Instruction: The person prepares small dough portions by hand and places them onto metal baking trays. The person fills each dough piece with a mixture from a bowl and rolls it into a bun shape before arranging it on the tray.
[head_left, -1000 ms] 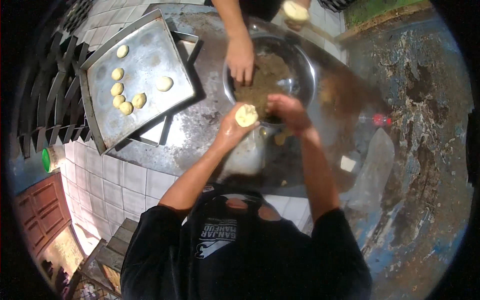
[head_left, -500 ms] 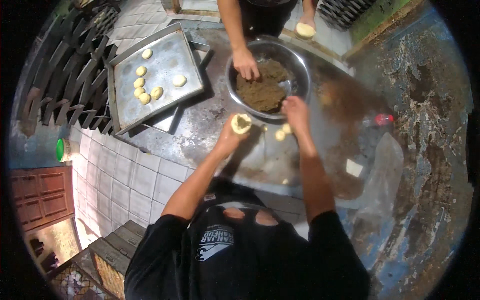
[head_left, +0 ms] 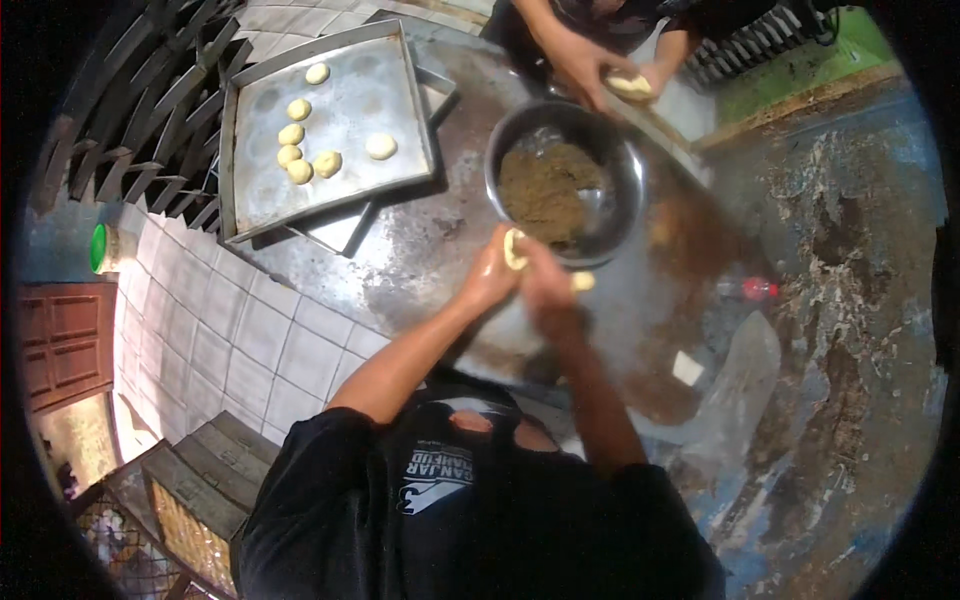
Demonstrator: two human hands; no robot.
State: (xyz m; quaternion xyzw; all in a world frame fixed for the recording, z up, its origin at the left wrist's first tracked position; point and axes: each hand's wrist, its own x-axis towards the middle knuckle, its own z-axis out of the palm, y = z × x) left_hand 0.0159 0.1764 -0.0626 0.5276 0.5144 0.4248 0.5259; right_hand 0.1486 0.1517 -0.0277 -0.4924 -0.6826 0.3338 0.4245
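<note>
Near the front rim of a round metal bowl (head_left: pixel 630 205), my left hand (head_left: pixel 488 272) is closed around a piece of pale yellow dough (head_left: pixel 515 250). My right hand (head_left: pixel 548 290) is right against that dough, its fingers smeared by motion. A crumbly brown filling (head_left: pixel 545 195) lies in the bowl. Just beyond my right hand a small dough ball (head_left: pixel 582 281) rests on the metal table; my arm may hide others. Across the table a co-worker's hands (head_left: pixel 590 70) hold another piece of dough (head_left: pixel 632 86) beside the bowl.
A square metal tray (head_left: pixel 345 115) with several dough balls stands at the far left, overlapping another tray. To the right are a red-capped bottle (head_left: pixel 758 289), a white piece (head_left: pixel 687 368) and a clear plastic bag (head_left: pixel 748 365). A worn wall flanks the table.
My right hand has come from the bowl's edge to the dough in my left hand. The co-worker's hand has left the filling and joined the other hand at their dough. The view has shifted.
</note>
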